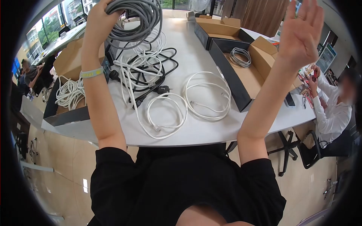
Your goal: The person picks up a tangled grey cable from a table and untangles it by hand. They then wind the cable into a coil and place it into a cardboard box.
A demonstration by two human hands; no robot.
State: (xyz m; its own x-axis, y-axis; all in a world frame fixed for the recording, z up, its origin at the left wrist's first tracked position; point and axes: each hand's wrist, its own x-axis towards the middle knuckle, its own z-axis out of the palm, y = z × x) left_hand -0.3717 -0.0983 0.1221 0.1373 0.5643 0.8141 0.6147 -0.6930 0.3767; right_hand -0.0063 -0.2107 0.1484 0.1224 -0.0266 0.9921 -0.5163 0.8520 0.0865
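Observation:
My left hand [98, 17] is raised above the table and grips a thick coil of grey cable [137, 19]. A pale wristband sits on that forearm. Raised at the right, my right hand [301, 32] has its fingers spread and holds nothing. Below them on the white table [203, 128] lie white cable loops [207, 96], a second white loop [166, 115] and a tangle of black power cords [154, 75] with white cable mixed in.
An open cardboard box [260, 56] at the right holds a small grey cable coil [240, 57]. Another box [69, 98] at the left holds white cables. A further box stands behind. One person sits at the right, others at the far left.

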